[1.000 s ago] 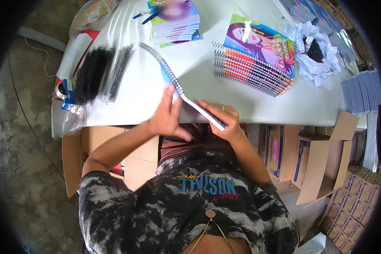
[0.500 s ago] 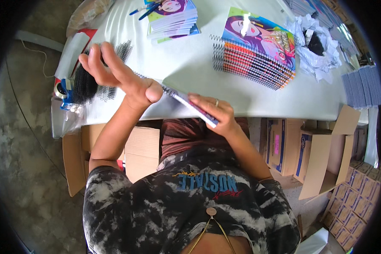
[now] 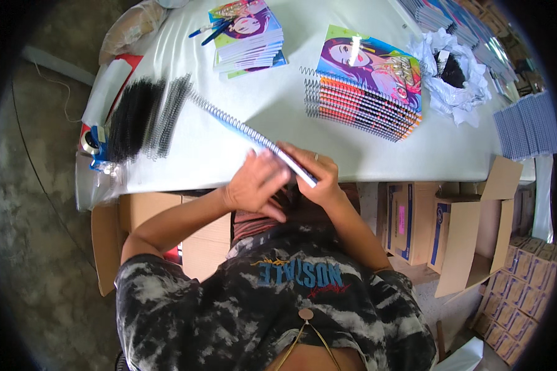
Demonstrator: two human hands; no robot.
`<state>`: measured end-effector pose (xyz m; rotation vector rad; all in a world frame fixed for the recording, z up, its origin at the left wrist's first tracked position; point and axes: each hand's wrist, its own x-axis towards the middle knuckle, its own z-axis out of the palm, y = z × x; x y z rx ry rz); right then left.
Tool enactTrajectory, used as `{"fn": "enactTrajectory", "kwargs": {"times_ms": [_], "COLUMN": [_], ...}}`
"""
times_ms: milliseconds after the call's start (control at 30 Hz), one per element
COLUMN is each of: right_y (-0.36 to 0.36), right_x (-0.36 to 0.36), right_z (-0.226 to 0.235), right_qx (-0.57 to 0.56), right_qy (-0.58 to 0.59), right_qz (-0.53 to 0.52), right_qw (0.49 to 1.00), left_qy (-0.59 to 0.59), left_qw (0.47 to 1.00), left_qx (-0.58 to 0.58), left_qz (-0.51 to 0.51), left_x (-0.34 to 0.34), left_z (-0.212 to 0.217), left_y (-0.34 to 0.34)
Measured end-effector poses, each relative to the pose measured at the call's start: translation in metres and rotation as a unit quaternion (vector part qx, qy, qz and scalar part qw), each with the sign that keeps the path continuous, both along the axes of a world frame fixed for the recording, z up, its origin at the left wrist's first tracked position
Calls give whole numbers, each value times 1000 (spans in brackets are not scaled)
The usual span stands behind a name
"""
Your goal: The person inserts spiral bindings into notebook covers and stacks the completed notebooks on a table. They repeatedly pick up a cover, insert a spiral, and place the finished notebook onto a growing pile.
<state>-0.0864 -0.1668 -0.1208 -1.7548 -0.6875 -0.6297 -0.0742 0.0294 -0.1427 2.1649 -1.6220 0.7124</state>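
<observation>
My right hand (image 3: 320, 178) grips the lower end of a thin notebook (image 3: 303, 175), held on edge and slanting up to the left at the table's near edge. Along its spine runs a wire spiral coil (image 3: 244, 128), whose loose end extends past the upper left of the notebook. Beside the lower part of the coil is my left hand (image 3: 252, 185), its fingers stretched out and partly smeared by motion. It holds nothing that I can see, and whether it touches the coil I cannot tell.
Dark spiral coils (image 3: 136, 117) lie at left near a tape dispenser (image 3: 94, 145). Further back sit a stack of notebooks (image 3: 250, 52) with pens (image 3: 211, 29) on top, coil-bound notebooks (image 3: 365, 105) and crumpled paper (image 3: 439, 93). Cardboard boxes (image 3: 464, 247) stand below the table (image 3: 260, 93).
My left hand has dropped from its raised place over the coils at left to beside the notebook's lower end. My right hand keeps its grip, and the coil on the spine now shows fully.
</observation>
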Motion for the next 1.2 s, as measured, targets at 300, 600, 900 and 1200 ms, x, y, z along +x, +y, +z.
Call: {"fn": "enactTrajectory", "kwargs": {"times_ms": [300,600,900,1200], "right_y": [3,5,2,28], "right_x": [7,6,6,7], "right_z": [4,-2,-14,31], "right_qx": [22,29,-1,121], "right_qy": [-14,5,54,-16], "right_qz": [5,-23,28,192], "right_qw": [1000,999,998,974], "left_qy": [27,89,49,329], "left_qw": [994,991,994,936], "left_qx": [-90,-81,-68,-113], "left_qz": [52,60,74,59], "left_x": [-4,5,8,-25], "left_z": [-9,7,8,99], "left_y": [-9,-22,-32,-43]}}
